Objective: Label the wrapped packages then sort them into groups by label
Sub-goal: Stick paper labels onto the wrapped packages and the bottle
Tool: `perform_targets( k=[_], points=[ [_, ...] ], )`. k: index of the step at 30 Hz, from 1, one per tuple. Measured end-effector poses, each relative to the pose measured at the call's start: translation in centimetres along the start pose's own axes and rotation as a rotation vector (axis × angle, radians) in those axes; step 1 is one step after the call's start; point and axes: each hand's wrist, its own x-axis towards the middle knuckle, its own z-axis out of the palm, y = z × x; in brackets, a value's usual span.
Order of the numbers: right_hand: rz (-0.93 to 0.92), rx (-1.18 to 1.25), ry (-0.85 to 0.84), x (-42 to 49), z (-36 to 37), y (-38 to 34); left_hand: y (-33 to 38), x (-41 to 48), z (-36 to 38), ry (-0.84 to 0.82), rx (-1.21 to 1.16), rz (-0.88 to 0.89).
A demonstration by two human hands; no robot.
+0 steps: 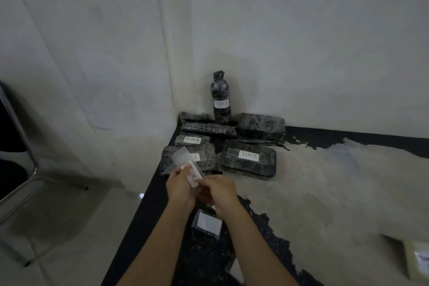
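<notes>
Both hands meet over the table's near left. My left hand [180, 184] and my right hand [218, 189] pinch a white label [193, 175] with handwritten letters, clear tape [180, 155] sticking up from it. Behind stand black wrapped packages: one marked TIM C [202, 158] partly hidden by the tape, one marked TIM A [192, 140], a box marked TIM B [248, 159], an upright wrapped bottle marked TIM B [221, 97], two unlabelled long packages [207, 129] and an unlabelled box [261, 126].
The worn black table [325, 181] sits in a wall corner. A blank label sheet [206, 222] lies below my wrists. A pale box [417, 260] sits at the right edge. A metal chair frame [21, 183] stands on the floor at left.
</notes>
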Motion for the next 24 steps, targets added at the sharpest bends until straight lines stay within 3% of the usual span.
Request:
perform_targets(
  k=[9, 16, 20, 24],
  points=[
    [-0.065, 0.179, 0.21, 4.7, -6.2, -4.0, -0.2, 0.7, 6.2, -0.1, 0.073, -0.031],
    [-0.128, 0.207, 0.35, 10.1, -10.7, -9.5, -0.2, 4.4, 13.8, -0.137, 0.271, 0.013],
    [-0.216, 0.023, 0.493, 14.7, -13.0, -12.3, -0.8, 8.0, 18.6, -0.12, 0.416, 0.048],
    [-0.307, -0.287, 0.613, 18.1, -14.6, -14.2, -1.8, 11.2, 22.4, -0.061, 0.655, 0.191]
  ],
)
